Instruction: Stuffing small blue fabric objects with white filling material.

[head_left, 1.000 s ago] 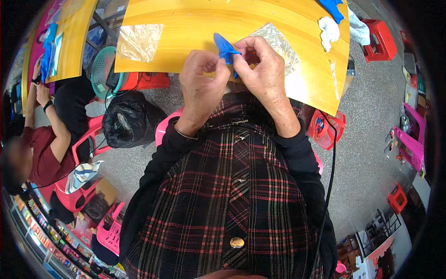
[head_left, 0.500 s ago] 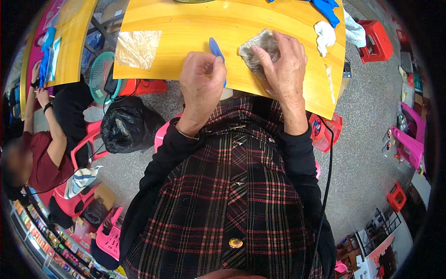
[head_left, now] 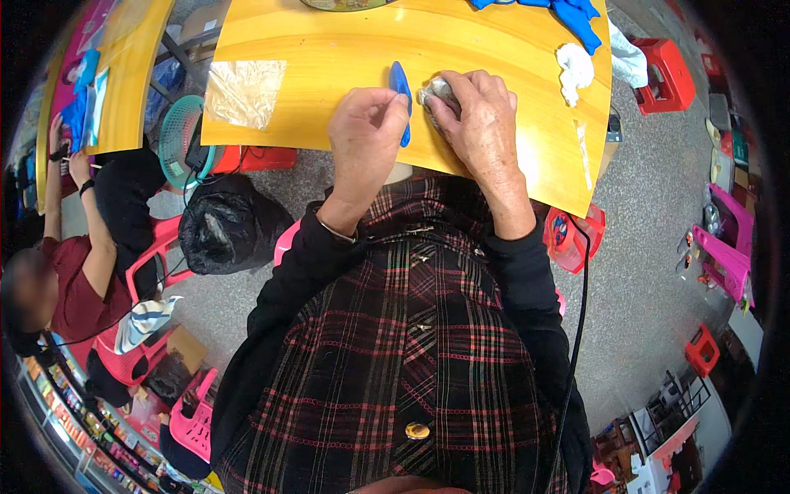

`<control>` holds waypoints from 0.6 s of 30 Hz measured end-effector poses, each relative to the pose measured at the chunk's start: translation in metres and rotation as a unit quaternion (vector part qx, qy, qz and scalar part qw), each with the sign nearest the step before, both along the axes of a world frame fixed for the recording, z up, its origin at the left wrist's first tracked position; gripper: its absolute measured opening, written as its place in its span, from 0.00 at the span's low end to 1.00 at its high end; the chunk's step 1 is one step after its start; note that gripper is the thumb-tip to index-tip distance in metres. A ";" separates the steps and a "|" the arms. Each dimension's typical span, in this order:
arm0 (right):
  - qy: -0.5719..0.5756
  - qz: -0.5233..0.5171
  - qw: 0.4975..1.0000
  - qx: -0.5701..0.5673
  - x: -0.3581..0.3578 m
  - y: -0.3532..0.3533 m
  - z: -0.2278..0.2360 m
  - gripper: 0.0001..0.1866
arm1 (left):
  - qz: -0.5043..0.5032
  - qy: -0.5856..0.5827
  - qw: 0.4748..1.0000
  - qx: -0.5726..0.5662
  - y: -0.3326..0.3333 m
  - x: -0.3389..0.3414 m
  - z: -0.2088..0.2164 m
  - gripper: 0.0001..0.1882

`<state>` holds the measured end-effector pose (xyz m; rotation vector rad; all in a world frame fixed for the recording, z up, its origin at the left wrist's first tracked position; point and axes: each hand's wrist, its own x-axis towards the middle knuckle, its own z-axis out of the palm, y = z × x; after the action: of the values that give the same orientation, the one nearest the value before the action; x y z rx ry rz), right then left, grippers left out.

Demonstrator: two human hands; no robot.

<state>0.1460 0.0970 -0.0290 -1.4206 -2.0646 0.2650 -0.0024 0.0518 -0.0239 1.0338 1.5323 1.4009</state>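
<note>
My left hand [head_left: 364,136] is closed in a pinch on a slim blue strip with a rounded tip [head_left: 400,81]. The strip stands out past my thumb and fingertips, above the yellow table [head_left: 329,49]; its exact kind I cannot make out. To its right, my right hand [head_left: 484,128] is curled over a crumpled piece of clear plastic film [head_left: 439,92]. Part of the film bulges out beside the thumb, while the rest is hidden under the fingers. A flat sheet of clear film [head_left: 244,93] lies on the table to the left.
White crumpled material [head_left: 575,72] and blue cloth-like pieces [head_left: 578,20] lie at the table's right. A black plastic bag [head_left: 226,222] and a teal basket [head_left: 179,142] are at the left, near a seated person [head_left: 82,280]. A red stool [head_left: 663,76] stands to the right.
My right hand has moved left and gathered the film into a smaller bunch. My left hand has shifted slightly right with the blue strip, which now points more upright.
</note>
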 end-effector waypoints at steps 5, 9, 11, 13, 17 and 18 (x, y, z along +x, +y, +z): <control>0.104 0.032 0.993 0.043 0.008 0.002 0.000 0.11 | -0.002 0.007 0.999 0.034 0.003 0.005 -0.004 0.04; 0.413 0.055 0.893 -0.168 0.018 -0.005 0.008 0.12 | -0.014 0.059 0.998 0.034 0.006 0.008 -0.006 0.04; 0.451 0.092 0.865 -0.200 0.018 -0.007 0.013 0.12 | -0.024 0.086 0.995 0.041 0.008 0.011 -0.008 0.04; 0.502 0.157 0.810 -0.260 0.018 -0.008 0.015 0.12 | -0.035 0.102 0.990 0.090 0.010 0.014 -0.008 0.04; 0.542 0.198 0.773 -0.265 0.021 -0.005 0.001 0.12 | -0.069 0.030 0.995 0.060 0.008 0.015 0.001 0.04; 0.543 0.197 0.771 -0.266 0.021 -0.004 0.001 0.12 | -0.069 0.038 0.995 0.064 0.008 0.015 0.001 0.05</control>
<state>0.1670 0.0932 -0.0285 -0.6948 -1.2465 1.5419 0.0123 0.0598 -0.0228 1.2595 1.4104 1.3922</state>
